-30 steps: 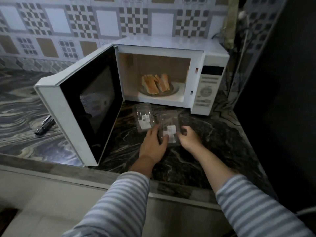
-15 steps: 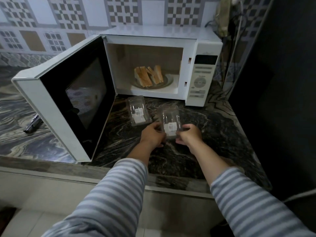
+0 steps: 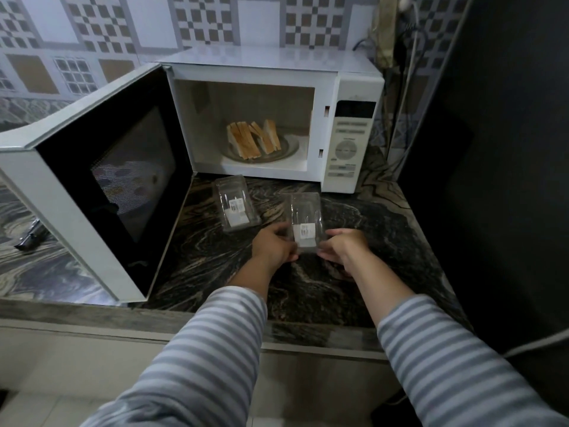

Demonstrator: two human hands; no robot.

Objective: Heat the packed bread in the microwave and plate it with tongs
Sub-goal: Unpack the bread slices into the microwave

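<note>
A white microwave [image 3: 354, 87] stands on the dark marbled counter [image 3: 369, 241] with its door [image 3: 92, 186] swung wide open to the left. Inside, several bread slices [image 3: 254, 138] lean together on a round plate [image 3: 291, 147]. Two empty clear plastic packs lie in front of it. My left hand [image 3: 272, 246] and my right hand [image 3: 346, 245] grip the near end of the right pack [image 3: 304, 220] from both sides. The left pack [image 3: 235, 204] lies apart from my hands, close to the door. No tongs can be made out.
A dark tool-like object [image 3: 30, 237] lies on the counter left of the open door. Cables [image 3: 406, 87] hang down behind the microwave on the right. A dark wall [image 3: 508, 149] closes the right side. The counter's front edge [image 3: 215, 328] runs below my forearms.
My left hand has closed onto the right pack, so both hands now grip it, and the pack has tilted up a little. The view has shifted slightly.
</note>
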